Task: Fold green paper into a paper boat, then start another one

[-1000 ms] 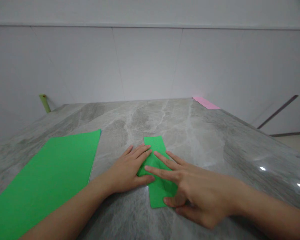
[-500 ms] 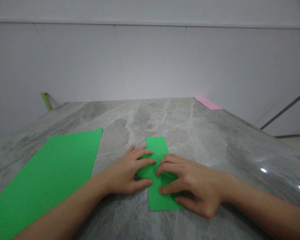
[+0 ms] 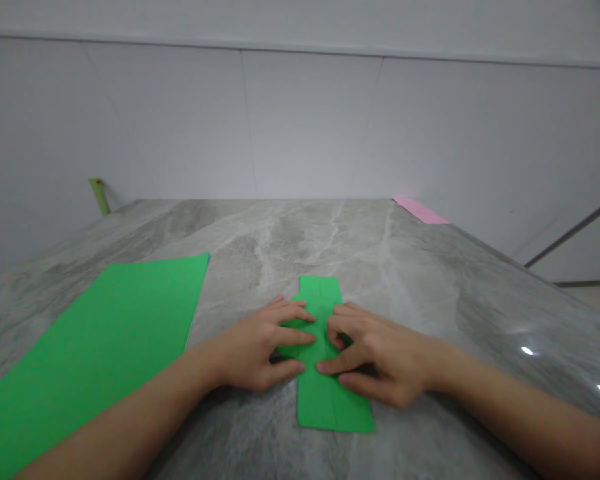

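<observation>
A folded piece of green paper (image 3: 333, 407) lies on the grey marbled table, with a lengthwise crease along it. Part of it sticks out sideways beneath my left hand (image 3: 263, 343), whose spread fingertips rest on the paper's left side. My right hand (image 3: 380, 353) is on the right side of the paper; its index finger points inward and touches near the middle crease, its thumb is stretched out below, and the other fingers are curled. Neither hand visibly grips anything. My fingers hide the paper's middle edges.
A large green sheet (image 3: 115, 320) lies to the left, partly under my left forearm. A pink sheet (image 3: 423, 211) sits at the table's far right corner. Behind the marbled tabletop (image 3: 290, 233) stands a white wall (image 3: 300, 127). A light green object (image 3: 99, 197) is at the far left.
My right index finger has moved slightly up along the paper, and the other fingers of that hand have curled in more. My left hand stays nearly in place. The view has shifted a little.
</observation>
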Demonstrator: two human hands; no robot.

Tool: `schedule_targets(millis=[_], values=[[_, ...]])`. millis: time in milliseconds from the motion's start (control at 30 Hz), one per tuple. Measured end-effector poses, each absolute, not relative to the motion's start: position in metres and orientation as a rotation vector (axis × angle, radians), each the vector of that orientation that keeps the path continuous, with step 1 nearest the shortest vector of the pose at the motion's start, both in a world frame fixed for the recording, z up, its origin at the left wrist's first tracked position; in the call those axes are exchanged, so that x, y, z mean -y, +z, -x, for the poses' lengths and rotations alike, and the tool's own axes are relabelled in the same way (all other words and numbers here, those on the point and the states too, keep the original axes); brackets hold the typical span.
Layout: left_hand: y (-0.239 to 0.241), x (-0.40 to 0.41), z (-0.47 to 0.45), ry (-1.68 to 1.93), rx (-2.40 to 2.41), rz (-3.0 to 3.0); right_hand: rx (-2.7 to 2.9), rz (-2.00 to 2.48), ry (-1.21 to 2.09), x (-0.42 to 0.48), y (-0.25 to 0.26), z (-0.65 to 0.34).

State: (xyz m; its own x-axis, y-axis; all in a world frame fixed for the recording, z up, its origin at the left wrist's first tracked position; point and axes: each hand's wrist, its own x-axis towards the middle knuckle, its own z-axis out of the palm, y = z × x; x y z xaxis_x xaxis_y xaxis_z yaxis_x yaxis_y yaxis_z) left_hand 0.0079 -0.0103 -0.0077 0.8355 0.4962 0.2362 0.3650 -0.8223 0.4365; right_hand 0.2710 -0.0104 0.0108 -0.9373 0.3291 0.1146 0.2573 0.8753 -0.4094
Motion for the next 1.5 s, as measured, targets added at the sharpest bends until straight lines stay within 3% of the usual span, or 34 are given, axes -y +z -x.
schedule_targets(millis=[700, 1033, 1500], values=[[-0.003, 0.012, -0.009, 0.482, -0.654, -2.608, 2.69, 0.636, 0.448, -0.016, -0.001, -0.276], [-0.002, 0.014, -0.013, 0.481, -0.723, -2.581, 2.74, 0.668, 0.582, 0.005, 0.008, -0.267], [-0.002, 0.013, -0.012, 0.482, -0.75, -2.538, 2.675, 0.937, 0.316, -0.013, 0.003, -0.267]])
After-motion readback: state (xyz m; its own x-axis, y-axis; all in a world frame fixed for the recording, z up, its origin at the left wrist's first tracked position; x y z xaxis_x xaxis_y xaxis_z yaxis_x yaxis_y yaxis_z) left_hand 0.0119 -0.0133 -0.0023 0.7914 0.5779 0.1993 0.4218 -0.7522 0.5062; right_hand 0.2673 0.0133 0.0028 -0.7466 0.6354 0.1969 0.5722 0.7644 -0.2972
